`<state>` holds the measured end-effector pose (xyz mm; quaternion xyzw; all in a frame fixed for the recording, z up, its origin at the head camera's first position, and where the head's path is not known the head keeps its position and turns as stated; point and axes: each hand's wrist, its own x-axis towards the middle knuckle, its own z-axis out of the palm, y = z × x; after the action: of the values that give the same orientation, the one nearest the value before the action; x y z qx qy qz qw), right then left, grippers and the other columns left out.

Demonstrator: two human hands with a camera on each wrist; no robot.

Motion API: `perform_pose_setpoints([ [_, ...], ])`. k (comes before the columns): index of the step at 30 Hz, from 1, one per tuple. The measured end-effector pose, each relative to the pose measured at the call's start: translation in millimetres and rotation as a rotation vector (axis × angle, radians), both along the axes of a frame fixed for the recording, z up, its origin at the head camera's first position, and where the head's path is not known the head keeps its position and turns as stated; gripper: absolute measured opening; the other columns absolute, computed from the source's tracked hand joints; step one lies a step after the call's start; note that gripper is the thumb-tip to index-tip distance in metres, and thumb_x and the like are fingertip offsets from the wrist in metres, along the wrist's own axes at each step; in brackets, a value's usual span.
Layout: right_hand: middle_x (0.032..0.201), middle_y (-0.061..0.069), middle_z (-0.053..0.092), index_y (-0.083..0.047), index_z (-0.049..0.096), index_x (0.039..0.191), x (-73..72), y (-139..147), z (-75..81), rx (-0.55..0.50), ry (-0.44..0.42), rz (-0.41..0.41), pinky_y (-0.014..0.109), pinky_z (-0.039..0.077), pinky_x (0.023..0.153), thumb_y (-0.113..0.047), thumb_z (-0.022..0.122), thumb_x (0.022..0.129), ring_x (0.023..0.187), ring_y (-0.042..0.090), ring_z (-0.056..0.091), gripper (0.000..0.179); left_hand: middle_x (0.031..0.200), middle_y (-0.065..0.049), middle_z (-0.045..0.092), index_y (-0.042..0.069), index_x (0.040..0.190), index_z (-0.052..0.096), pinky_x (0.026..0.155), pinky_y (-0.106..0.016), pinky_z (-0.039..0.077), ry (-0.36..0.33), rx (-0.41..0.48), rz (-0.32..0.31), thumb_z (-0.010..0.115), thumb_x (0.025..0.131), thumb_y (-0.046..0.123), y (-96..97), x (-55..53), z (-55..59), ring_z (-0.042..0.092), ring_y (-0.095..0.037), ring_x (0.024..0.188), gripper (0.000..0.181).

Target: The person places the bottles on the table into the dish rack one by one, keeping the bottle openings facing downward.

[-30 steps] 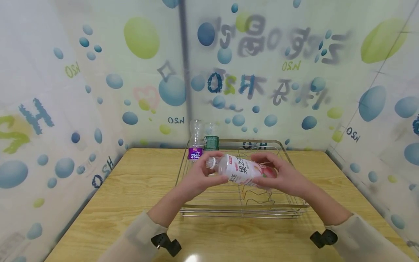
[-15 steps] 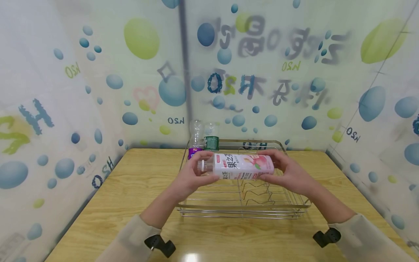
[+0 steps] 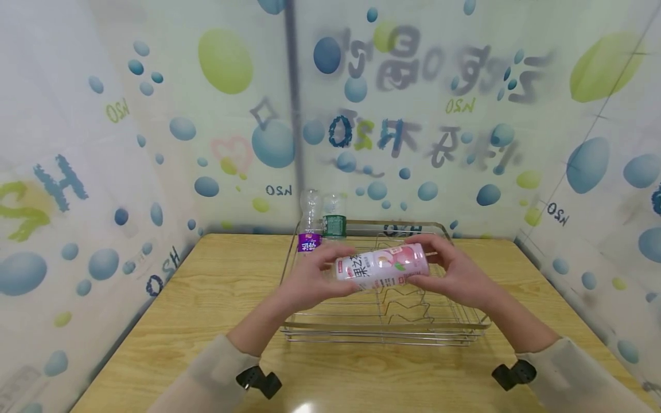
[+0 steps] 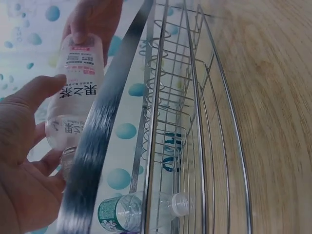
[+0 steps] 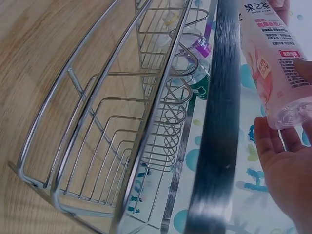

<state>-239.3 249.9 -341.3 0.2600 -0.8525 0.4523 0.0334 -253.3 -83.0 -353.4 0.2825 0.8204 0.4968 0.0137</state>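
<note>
A clear plastic bottle with a white-and-pink peach label [image 3: 382,267] is held over the wire rack, nearly sideways, its base end to the right and slightly higher. My left hand [image 3: 310,281] grips its neck end, hiding the neck in the head view; in the left wrist view the thumb lies along the label and the bottle neck [image 4: 68,160] shows by the fingers. My right hand [image 3: 459,275] holds the base end between thumb and fingers. From the right wrist view, the peach bottle [image 5: 273,63] has its base [image 5: 295,111] close above the palm.
The metal wire rack [image 3: 382,327] stands on the wooden table [image 3: 206,321]. At its back left corner, a purple-labelled bottle [image 3: 310,242] and a green-labelled bottle [image 3: 334,225] stand upside down; the green one's cap [image 4: 180,204] points down. A patterned curtain [image 3: 413,201] hangs behind.
The bottle has turned from base end low, through level, to base end slightly raised. My left hand has come further over the neck, which showed in the earlier head frames.
</note>
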Motion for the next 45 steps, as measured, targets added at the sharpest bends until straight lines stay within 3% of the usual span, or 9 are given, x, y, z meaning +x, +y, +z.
perform_pose_setpoints([
  [6, 0.142, 0.013, 0.059, -0.011, 0.051, 0.158, -2.9, -4.1, 7.5, -0.012, 0.065, 0.001, 0.025, 0.063, 0.09, -0.013, 0.085, 0.097, 0.119, 0.034, 0.066, 0.07, 0.145, 0.003, 0.063, 0.027, 0.145, 0.071, 0.112, -0.052, 0.056, 0.025, -0.041, 0.006, 0.093, 0.087, 0.02, 7.3, 0.9, -1.2, 0.059, -0.021, 0.128, 0.063],
  [12, 0.147, 0.013, 0.06, -0.016, 0.051, 0.162, -9.1, -15.8, 21.4, -0.061, 0.091, 0.015, 0.025, 0.063, 0.088, -0.01, 0.083, 0.099, 0.113, 0.029, 0.067, 0.071, 0.149, -0.004, 0.066, 0.027, 0.154, 0.062, 0.113, -0.055, 0.058, -0.062, 0.002, -0.012, 0.087, 0.095, 0.018, 10.7, 0.4, -6.0, 0.066, -0.03, 0.129, 0.065],
  [22, 0.158, 0.013, 0.055, -0.012, 0.046, 0.164, -19.1, -40.0, 33.8, -0.148, 0.101, 0.031, 0.02, 0.062, 0.093, -0.006, 0.082, 0.099, 0.119, 0.024, 0.065, 0.075, 0.15, -0.012, 0.067, 0.022, 0.158, 0.052, 0.113, -0.053, 0.06, -0.153, 0.104, -0.035, 0.081, 0.101, 0.015, 15.9, -3.8, -14.3, 0.066, -0.039, 0.135, 0.065],
  [28, 0.163, 0.017, 0.051, -0.011, 0.037, 0.169, -21.7, -42.6, 29.3, -0.197, 0.045, -0.006, 0.016, 0.057, 0.101, -0.01, 0.077, 0.103, 0.135, 0.037, 0.062, 0.076, 0.153, -0.017, 0.063, 0.025, 0.164, 0.044, 0.11, -0.053, 0.061, -0.215, 0.183, -0.025, 0.078, 0.102, 0.013, 15.7, -4.7, -15.8, 0.065, -0.039, 0.136, 0.071],
  [36, 0.161, 0.016, 0.052, -0.015, 0.038, 0.168, -24.0, -47.9, 17.0, -0.185, -0.089, 0.078, 0.033, 0.065, 0.103, -0.015, 0.077, 0.104, 0.142, 0.044, 0.062, 0.075, 0.154, -0.018, 0.06, 0.03, 0.166, 0.04, 0.11, -0.053, 0.061, -0.301, 0.254, -0.03, 0.077, 0.104, 0.017, 13.3, -4.0, -13.6, 0.066, -0.038, 0.134, 0.073],
  [41, 0.159, 0.015, 0.054, -0.018, 0.039, 0.168, -21.9, -56.1, 11.8, -0.144, -0.125, 0.07, 0.048, 0.064, 0.106, -0.019, 0.079, 0.103, 0.14, 0.042, 0.063, 0.076, 0.155, -0.017, 0.058, 0.032, 0.167, 0.039, 0.11, -0.053, 0.061, -0.328, 0.286, -0.05, 0.077, 0.104, 0.02, 14.7, -4.9, -13.8, 0.065, -0.038, 0.138, 0.074],
  [45, 0.152, 0.015, 0.057, -0.02, 0.041, 0.167, -21.1, -60.5, 9.1, -0.141, -0.134, 0.061, 0.051, 0.064, 0.106, -0.02, 0.079, 0.104, 0.136, 0.04, 0.066, 0.074, 0.155, -0.018, 0.056, 0.032, 0.166, 0.038, 0.11, -0.052, 0.062, -0.337, 0.299, -0.051, 0.077, 0.105, 0.021, 16.0, -5.2, -13.1, 0.065, -0.038, 0.137, 0.073],
])
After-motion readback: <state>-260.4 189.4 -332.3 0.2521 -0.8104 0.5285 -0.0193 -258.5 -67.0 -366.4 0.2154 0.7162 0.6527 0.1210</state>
